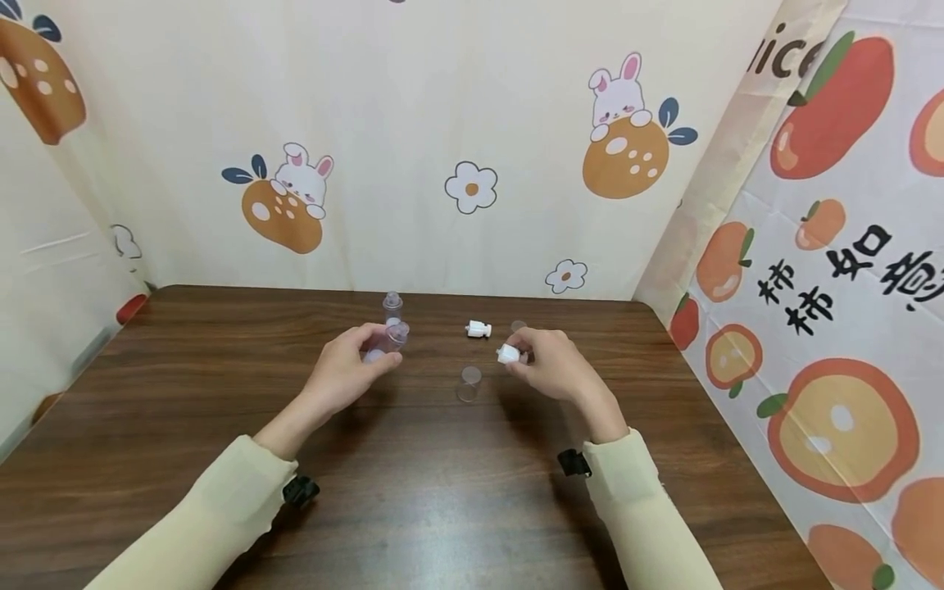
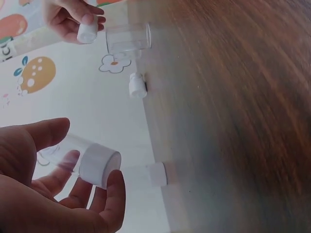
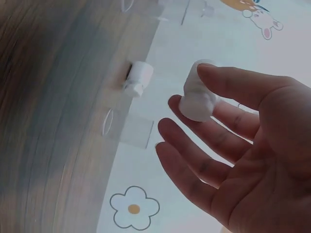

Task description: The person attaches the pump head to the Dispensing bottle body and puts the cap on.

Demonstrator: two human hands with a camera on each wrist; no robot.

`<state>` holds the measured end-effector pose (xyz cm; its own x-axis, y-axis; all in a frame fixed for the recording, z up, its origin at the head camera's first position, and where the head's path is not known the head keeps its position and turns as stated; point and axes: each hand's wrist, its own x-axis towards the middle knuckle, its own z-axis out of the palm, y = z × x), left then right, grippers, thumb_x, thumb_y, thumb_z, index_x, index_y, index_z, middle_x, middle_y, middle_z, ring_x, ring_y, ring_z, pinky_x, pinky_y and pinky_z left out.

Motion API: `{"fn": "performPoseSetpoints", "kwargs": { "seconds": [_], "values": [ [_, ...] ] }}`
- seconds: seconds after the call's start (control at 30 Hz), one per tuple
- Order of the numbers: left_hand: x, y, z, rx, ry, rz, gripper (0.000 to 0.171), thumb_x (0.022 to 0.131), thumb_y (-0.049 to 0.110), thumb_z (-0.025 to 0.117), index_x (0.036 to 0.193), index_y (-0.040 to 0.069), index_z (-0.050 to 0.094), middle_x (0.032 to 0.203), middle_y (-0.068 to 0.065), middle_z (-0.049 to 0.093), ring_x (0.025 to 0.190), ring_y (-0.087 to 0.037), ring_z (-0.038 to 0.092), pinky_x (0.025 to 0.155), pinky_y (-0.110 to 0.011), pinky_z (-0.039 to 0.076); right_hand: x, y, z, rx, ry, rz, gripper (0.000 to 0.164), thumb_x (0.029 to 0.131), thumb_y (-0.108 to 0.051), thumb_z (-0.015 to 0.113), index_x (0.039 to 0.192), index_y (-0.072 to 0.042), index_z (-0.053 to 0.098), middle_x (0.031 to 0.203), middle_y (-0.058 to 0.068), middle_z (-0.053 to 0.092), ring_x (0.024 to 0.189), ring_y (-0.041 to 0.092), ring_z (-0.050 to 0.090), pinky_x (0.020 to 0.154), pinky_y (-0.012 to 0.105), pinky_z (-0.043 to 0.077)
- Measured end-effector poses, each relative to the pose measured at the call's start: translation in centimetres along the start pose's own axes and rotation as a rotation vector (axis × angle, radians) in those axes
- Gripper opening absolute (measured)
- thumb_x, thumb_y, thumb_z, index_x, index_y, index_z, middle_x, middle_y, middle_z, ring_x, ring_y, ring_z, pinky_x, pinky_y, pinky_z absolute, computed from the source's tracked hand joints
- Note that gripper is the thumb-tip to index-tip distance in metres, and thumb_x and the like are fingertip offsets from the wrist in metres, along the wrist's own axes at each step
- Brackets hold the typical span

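Note:
My left hand (image 1: 345,362) holds a small clear bottle (image 1: 397,333) with a white base (image 2: 95,165), thumb on one side and fingertips on the other. Behind it, a second clear bottle (image 1: 392,305) stands upright on the table. Toward the right, my right hand (image 1: 553,366) pinches a white pump head (image 3: 198,94) between thumb and fingers, above the tabletop. A matching white pump head (image 1: 478,329) lies on its side between the hands. One clear cylindrical cap (image 1: 469,384) stands nearer to me; another clear cap (image 1: 519,326) is partly hidden behind the right hand.
The dark wooden table (image 1: 413,508) runs back to a patterned curtain (image 1: 398,205) with rabbits and flowers. A second printed cloth (image 1: 826,328) hangs along the right side. Black straps with small devices (image 1: 298,490) sit at both wrists.

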<state>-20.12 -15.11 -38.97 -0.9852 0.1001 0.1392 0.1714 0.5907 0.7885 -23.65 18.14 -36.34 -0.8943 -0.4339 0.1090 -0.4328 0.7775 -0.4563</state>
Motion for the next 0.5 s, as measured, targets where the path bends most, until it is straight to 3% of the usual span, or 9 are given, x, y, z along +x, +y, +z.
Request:
{"fn": "performPoseSetpoints", "kwargs": {
  "seconds": [0.5],
  "values": [
    [-0.4, 0.1, 0.6, 0.044, 0.084, 0.008, 0.042, 0.098, 0.026, 0.076, 0.135, 0.006, 0.068, 0.123, -0.018, 0.068, 0.109, -0.033, 0.063, 0.091, -0.044, 0.049, 0.6, -2.7, 0.6, 0.100, 0.086, -0.075, 0.024, 0.096, -0.012, 0.078, 0.119, -0.009, 0.077, 0.102, 0.002, 0.073, 0.086, 0.016, 0.065, 0.078, 0.033, 0.055]
  ]
}}
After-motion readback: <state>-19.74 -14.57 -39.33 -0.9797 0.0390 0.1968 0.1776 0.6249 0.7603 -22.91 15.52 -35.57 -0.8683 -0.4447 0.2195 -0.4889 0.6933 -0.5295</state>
